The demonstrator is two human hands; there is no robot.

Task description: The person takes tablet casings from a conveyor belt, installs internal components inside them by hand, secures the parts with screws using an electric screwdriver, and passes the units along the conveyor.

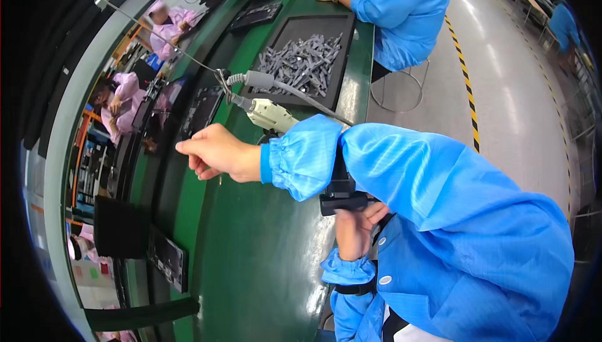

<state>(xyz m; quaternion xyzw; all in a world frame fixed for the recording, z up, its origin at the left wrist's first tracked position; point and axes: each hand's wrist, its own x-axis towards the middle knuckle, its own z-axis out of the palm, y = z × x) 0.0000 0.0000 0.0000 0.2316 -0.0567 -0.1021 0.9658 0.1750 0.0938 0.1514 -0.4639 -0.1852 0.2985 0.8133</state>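
My right hand [222, 154] reaches left over the green bench, its fingers curled in. A tiny shiny bit shows just under it, too small to name; the inside of the hand is hidden. Lower down, my left hand [355, 232] is close to my body, slightly blurred, fingers apart. Its fingertips are by a black box-like device [343, 201] at a strap on my right forearm; whether they touch it I cannot tell. Beyond my right sleeve hangs a pale powered screwdriver [271, 115], partly hidden, with a grey cable.
A black tray [345, 28] heaped with grey plastic parts [301, 63] lies past the screwdriver. Flat black panels [168, 257] line the left side of the bench [263, 248]. A co-worker in blue [407, 10] sits at the far end. A thin metal rod [150, 28] slants overhead.
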